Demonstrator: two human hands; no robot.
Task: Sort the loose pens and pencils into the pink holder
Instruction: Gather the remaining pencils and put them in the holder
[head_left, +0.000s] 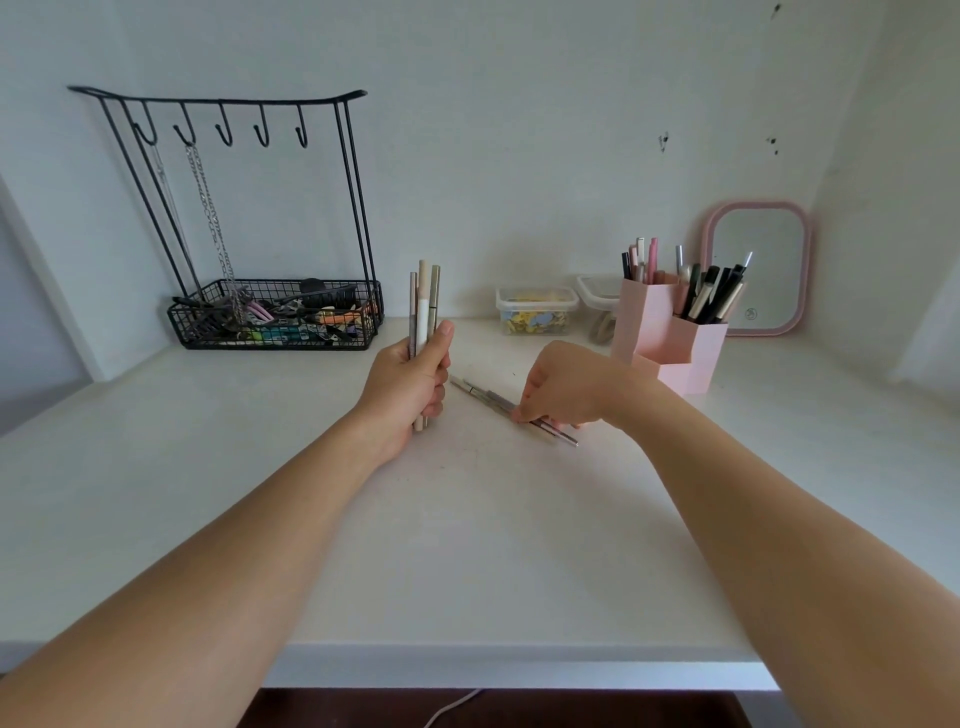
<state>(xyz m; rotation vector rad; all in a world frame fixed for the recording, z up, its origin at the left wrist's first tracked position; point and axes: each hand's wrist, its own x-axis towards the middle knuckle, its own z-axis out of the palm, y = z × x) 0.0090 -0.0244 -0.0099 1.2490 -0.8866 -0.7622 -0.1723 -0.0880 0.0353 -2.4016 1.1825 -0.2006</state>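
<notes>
My left hand (410, 384) is closed around a small bundle of upright pens (424, 301), pale and grey, their lower ends resting on the white desk (467, 545). To its right, several loose pens (485, 397) lie slanted on the desk. My right hand (558, 387) is down on their near end, fingertips pinching them. Behind my right hand stands the pink holder (652, 332), stepped in sections, with many pens and pencils standing in it.
A black wire rack with hooks, chains and a basket of clips (275, 314) stands at the back left. Two clear plastic boxes (535, 309) sit left of the holder. A pink-framed mirror (756, 267) leans against the back right wall.
</notes>
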